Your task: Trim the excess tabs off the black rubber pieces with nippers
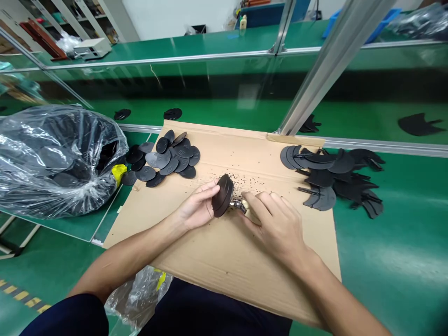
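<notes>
My left hand [198, 207] is closed on a black oval plastic disc [222, 195], holding it on edge above a sheet of brown cardboard [224, 252]. My right hand [276, 221] grips a small trimming tool with a pale handle [245, 205], its metal tip against the disc's edge. Tiny black shavings [245, 184] lie scattered on the cardboard just behind the disc.
A pile of black oval discs [168, 161] lies at the cardboard's back left. Untrimmed black pieces with stalks [336, 179] are heaped at the right. A clear plastic bag of dark parts [56, 158] sits at the left. A slanted metal post [325, 70] rises behind the green bench.
</notes>
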`<state>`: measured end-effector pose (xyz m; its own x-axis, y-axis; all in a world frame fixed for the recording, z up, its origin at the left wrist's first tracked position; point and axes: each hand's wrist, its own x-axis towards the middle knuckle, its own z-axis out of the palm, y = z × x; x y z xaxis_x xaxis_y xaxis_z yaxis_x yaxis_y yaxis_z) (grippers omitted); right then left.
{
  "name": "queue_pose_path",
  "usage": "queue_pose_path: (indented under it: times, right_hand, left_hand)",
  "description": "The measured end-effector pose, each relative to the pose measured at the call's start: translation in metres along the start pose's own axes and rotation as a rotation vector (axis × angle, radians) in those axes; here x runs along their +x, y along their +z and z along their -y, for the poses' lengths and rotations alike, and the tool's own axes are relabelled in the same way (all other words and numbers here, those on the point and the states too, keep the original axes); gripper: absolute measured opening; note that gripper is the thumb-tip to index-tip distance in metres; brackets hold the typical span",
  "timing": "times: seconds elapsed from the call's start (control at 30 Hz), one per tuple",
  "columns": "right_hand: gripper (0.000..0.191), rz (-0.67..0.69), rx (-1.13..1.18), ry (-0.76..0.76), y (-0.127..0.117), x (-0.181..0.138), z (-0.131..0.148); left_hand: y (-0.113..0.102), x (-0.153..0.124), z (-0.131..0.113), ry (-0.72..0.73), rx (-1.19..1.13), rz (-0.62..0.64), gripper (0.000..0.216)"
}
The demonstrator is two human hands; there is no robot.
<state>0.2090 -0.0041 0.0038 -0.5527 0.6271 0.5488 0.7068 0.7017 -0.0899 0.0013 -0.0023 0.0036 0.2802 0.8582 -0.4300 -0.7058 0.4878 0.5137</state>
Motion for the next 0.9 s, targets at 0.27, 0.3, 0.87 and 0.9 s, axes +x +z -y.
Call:
queue_pose_path:
  times: [0.27, 0.3, 0.87, 0.9]
  right_hand:
    - [0.021, 0.017, 0.020, 0.022, -0.0011, -0.0002, 0.0005]
    - [0.021, 0.018, 0.034, 0.029, -0.0013, -0.0003, 0.0005]
    - [0.024, 0.073, 0.023, 0.027, -0.0045, -0.0030, 0.0015]
    - [0.024, 0.076, 0.028, 0.026, -0.0046, -0.0033, 0.0011]
  left_hand:
    - [-0.0006, -0.0008, 0.0028, -0.010, -0.009, 0.028, 0.012]
    - [-0.0009, -0.0007, 0.0029, -0.013, -0.014, 0.026, 0.012]
    - [0.0035, -0.0023, 0.0072, 0.002, -0.015, 0.015, 0.013]
    - [0.0032, -0.0021, 0.0079, 0.010, -0.019, 0.024, 0.015]
